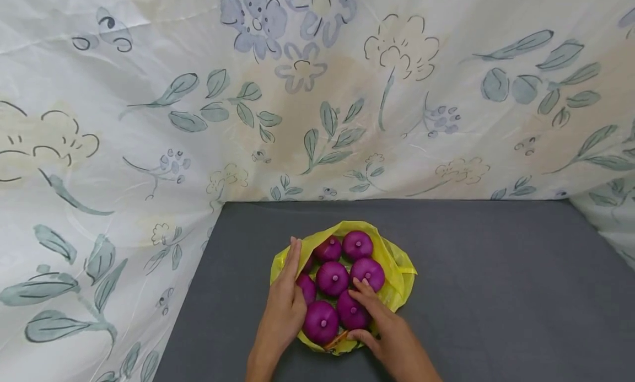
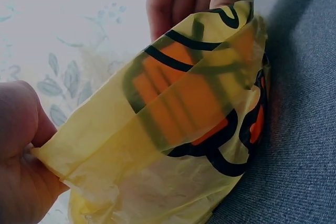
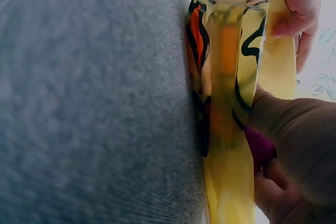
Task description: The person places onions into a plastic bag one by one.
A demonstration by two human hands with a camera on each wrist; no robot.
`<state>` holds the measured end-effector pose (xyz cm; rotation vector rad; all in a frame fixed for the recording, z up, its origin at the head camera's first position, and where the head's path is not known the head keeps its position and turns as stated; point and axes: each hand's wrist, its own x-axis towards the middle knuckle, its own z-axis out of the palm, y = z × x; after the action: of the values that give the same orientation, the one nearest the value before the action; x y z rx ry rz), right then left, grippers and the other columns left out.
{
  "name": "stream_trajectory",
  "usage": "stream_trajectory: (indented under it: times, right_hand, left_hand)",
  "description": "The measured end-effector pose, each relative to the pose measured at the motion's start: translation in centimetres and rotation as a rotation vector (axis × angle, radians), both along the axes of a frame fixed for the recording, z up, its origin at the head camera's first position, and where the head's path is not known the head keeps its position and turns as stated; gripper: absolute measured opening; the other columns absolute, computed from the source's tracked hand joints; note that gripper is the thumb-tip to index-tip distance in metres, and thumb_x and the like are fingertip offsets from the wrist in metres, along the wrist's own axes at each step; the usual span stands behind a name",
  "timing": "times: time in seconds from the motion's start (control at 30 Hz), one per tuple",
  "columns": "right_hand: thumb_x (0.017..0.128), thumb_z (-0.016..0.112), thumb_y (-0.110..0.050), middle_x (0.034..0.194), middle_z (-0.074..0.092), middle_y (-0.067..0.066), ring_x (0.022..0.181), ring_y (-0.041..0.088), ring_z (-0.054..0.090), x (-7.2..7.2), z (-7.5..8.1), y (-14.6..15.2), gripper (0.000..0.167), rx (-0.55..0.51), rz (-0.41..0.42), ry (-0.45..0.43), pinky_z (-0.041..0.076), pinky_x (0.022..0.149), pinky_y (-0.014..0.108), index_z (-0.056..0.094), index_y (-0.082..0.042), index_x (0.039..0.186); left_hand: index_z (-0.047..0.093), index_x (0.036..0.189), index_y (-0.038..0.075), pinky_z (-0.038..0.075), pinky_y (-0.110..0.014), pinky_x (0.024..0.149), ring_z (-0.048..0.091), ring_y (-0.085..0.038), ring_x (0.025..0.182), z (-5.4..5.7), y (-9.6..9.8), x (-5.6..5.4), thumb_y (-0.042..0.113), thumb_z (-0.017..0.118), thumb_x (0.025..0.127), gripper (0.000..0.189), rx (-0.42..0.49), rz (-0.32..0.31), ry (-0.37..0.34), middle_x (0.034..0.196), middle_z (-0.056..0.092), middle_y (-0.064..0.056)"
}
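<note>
A yellow plastic bag (image 1: 404, 280) with its mouth rolled wide stands on the dark table, its side printed in black and orange (image 2: 173, 98). Several purple-red onions (image 1: 333, 278) sit inside, their stem ends up. At the bag's left side is my left hand (image 1: 283, 310), fingers straight along the rim in the head view; the left wrist view shows its thumb and fingers pinching the bag's edge. My right hand (image 1: 392, 332) reaches over the near right rim, its thumb and fingers around the near right onion (image 1: 353, 310). The bag's wall hides part of that onion in the right wrist view.
A dark grey tabletop (image 1: 496, 294) spreads around the bag. Behind it and along the left side hangs a pale cloth (image 1: 173, 139) printed with leaves and flowers, meeting the table's far edge.
</note>
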<state>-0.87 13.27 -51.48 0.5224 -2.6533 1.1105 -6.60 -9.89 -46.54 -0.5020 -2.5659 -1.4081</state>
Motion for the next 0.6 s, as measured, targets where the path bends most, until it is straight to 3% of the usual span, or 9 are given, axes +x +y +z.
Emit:
stream_trajectory:
  times: [0.17, 0.4, 0.6]
  right_hand:
    - [0.082, 0.09, -0.018, 0.165, 0.046, -0.004, 0.146, 0.016, 0.049, 0.1, -0.1, -0.1, 0.079, 0.008, 0.004, 0.02, 0.057, 0.099, 0.035, 0.056, -0.021, 0.153]
    - [0.082, 0.091, -0.02, 0.164, 0.047, -0.003, 0.146, 0.019, 0.049, 0.1, 0.1, 0.0, 0.079, 0.012, 0.007, 0.027, 0.056, 0.1, 0.035, 0.057, -0.02, 0.153]
    - [0.079, 0.093, -0.015, 0.161, 0.052, 0.0, 0.139, 0.023, 0.058, -0.4, 1.7, 1.3, 0.085, -0.006, -0.037, 0.097, 0.056, 0.098, 0.032, 0.055, -0.025, 0.154]
  left_hand:
    - [0.018, 0.171, 0.031, 0.039, -0.028, 0.109, 0.024, -0.011, 0.158, -0.1, -0.1, 0.2, -0.016, 0.043, 0.098, 0.09, -0.001, 0.007, -0.002, 0.175, 0.017, 0.011]
    - [0.018, 0.171, 0.029, 0.039, -0.026, 0.104, 0.025, -0.013, 0.158, -0.4, -0.2, 0.2, -0.017, 0.042, 0.097, 0.09, 0.005, 0.0, 0.009, 0.175, 0.018, 0.01]
    - [0.019, 0.171, 0.027, 0.041, -0.028, 0.097, 0.029, -0.015, 0.157, -0.6, -0.4, 0.3, -0.017, 0.044, 0.097, 0.09, 0.009, -0.005, 0.018, 0.175, 0.019, 0.008]
